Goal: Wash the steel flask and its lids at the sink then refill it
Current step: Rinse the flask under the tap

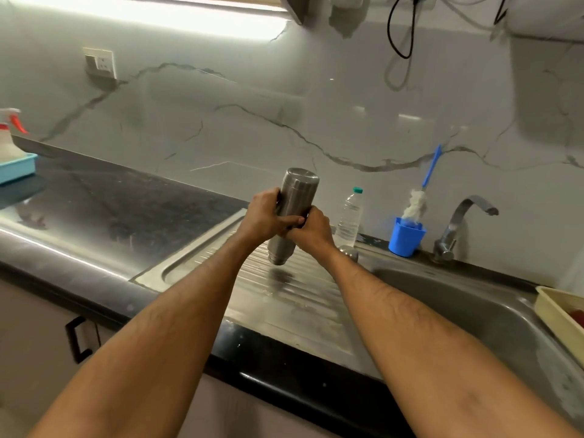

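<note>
I see a big dark counter (pixel 94 197) with a steel sink (pixel 458 298) set in it, and a ribbed draining board (pixel 284 298) on the sink's left side. My two arms reach out over that board. Both hands hold the steel flask (pixel 295 197) in the air above the board, tipped a bit, with its flat end up and its narrow end down. My left hand (pixel 265 216) wraps tight round its middle from the left. My right hand (pixel 313 229) wraps tight round it from the right, just below.

Behind the flask, near the wall, stands a clear water bottle (pixel 349 219) with a green cap. Next to it is a blue cup (pixel 406 238) with a bottle brush (pixel 417 203) standing in it. The tap (pixel 455 226) is further right. A small round steel thing (pixel 349 252) sits just past my right wrist; I cannot tell what it is. A cream tub (pixel 556 311) sits at the sink's right edge. Far left are a blue tray (pixel 19 169) and a spray bottle (pixel 9 134).
</note>
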